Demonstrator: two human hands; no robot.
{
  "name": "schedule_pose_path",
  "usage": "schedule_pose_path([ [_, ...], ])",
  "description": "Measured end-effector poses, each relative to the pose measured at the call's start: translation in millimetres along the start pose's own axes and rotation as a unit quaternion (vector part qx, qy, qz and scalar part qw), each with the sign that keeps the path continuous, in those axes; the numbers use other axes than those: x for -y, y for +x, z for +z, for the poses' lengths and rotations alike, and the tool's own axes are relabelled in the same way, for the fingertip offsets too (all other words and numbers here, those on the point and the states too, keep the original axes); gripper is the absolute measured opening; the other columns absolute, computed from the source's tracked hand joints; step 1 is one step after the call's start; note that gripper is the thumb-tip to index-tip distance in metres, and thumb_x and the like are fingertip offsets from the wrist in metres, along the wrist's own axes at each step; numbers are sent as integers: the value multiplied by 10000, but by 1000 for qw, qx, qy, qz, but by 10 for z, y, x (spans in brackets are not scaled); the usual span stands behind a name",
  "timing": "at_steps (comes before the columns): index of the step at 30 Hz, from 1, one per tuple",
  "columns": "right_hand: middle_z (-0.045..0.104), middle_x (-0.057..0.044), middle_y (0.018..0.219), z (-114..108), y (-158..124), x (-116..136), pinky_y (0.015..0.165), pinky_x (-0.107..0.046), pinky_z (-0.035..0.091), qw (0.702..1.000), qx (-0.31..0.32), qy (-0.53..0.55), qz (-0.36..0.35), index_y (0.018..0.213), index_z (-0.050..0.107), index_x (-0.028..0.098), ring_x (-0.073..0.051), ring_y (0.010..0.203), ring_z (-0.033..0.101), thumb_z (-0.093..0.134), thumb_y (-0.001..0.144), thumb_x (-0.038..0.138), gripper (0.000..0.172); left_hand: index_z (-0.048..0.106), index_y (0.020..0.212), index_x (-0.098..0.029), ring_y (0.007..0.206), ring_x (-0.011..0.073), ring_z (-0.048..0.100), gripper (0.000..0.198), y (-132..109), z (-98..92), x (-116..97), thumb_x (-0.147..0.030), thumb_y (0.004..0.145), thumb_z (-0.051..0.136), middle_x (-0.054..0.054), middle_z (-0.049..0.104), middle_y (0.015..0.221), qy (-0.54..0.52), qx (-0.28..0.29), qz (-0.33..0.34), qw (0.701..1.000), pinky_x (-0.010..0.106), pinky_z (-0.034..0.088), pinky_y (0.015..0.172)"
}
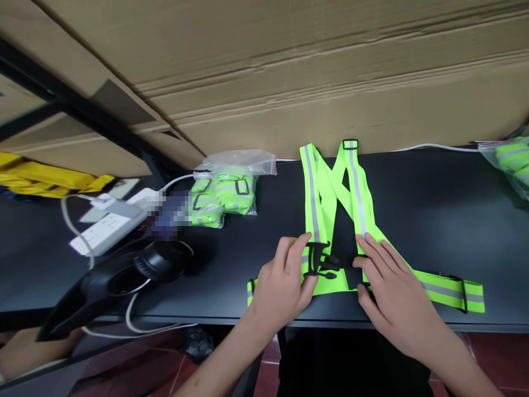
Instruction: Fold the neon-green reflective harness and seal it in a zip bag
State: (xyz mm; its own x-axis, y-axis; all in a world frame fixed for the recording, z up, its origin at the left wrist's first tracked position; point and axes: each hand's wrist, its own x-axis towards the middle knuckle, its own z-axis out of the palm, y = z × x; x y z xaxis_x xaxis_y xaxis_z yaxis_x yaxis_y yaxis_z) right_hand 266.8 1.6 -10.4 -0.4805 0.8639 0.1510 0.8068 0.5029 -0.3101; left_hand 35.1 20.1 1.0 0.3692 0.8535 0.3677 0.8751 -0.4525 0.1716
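Note:
A neon-green reflective harness (360,196) with grey stripes lies on the black table, its shoulder straps crossing toward the back. My left hand (285,278) pinches the black pronged buckle half (316,259) on the left strap, its prongs pointing right. Across a small gap, my right hand (394,292) has thumb and index finger around the other black buckle half (363,284), which is mostly hidden under it. The remaining fingers of that hand rest flat on the right strap. A waist strap (446,289) with a black slider extends to the right.
Bagged green straps (225,193) lie at the back left, another bag (514,160) at the far right. To the left are a white power strip (109,223), a black handheld device (119,275), cables and yellow straps (49,176). Cardboard (322,88) stands behind the table.

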Motion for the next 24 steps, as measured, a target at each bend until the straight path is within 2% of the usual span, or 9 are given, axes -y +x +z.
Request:
schedule_pose_path([
  [2,426,-135,1566,3,4,1,1224,-531,300,1000,1,5,2,1131,586,197,-244,1524,254,454,930,227,242,370,1381,-152,635,156,599,492,28,-67,42,-239,907,466,108,562,1097,10,44,16,999,251,441,442],
  [6,422,-130,1571,5,8,-2,1215,-534,316,1000,1,8,5,1141,590,201,-250,1521,261,453,936,236,249,401,1471,-245,561,127,584,515,59,-163,129,-432,996,469,65,571,1070,70,197,80,975,259,461,454],
  [8,413,-138,1575,1,8,-8,1212,-540,320,1000,3,6,3,1161,584,196,-257,1523,254,456,939,232,259,423,1495,-261,607,148,607,544,51,-173,150,-497,1006,454,67,578,1053,80,223,99,967,280,500,506],
  [10,410,-144,1575,-7,7,-15,1212,-544,318,1000,5,5,-4,1179,576,191,-261,1524,249,460,943,230,266,470,1477,-235,773,218,650,581,42,-163,147,-557,994,457,100,585,1078,72,201,113,970,342,554,624],
  [13,413,-139,1574,-25,5,-28,1216,-544,315,1000,8,9,-13,1189,565,195,-263,1525,246,467,949,238,263,550,1406,-197,979,304,614,538,43,-122,105,-537,998,462,141,589,1122,58,155,128,978,439,557,753],
  [17,410,-124,1575,-58,-7,-36,1228,-533,299,1000,20,14,-15,1215,540,199,-247,1530,235,454,967,244,266,570,1343,-133,929,274,592,439,30,-22,48,-412,1034,432,132,599,1050,9,139,140,980,418,549,746],
  [20,410,-114,1575,-82,-21,-38,1234,-523,291,999,32,20,-13,1240,527,200,-240,1533,226,452,982,260,275,577,1281,-91,929,269,594,402,-17,52,32,-375,1034,436,143,584,1052,-30,119,127,984,429,560,777],
  [24,417,-112,1564,-88,-23,-35,1230,-528,289,999,32,16,-15,1250,524,204,-239,1530,231,449,996,275,274,550,1295,-71,953,259,595,408,-75,91,37,-368,1030,458,139,553,1044,-68,105,116,985,421,574,800],
])
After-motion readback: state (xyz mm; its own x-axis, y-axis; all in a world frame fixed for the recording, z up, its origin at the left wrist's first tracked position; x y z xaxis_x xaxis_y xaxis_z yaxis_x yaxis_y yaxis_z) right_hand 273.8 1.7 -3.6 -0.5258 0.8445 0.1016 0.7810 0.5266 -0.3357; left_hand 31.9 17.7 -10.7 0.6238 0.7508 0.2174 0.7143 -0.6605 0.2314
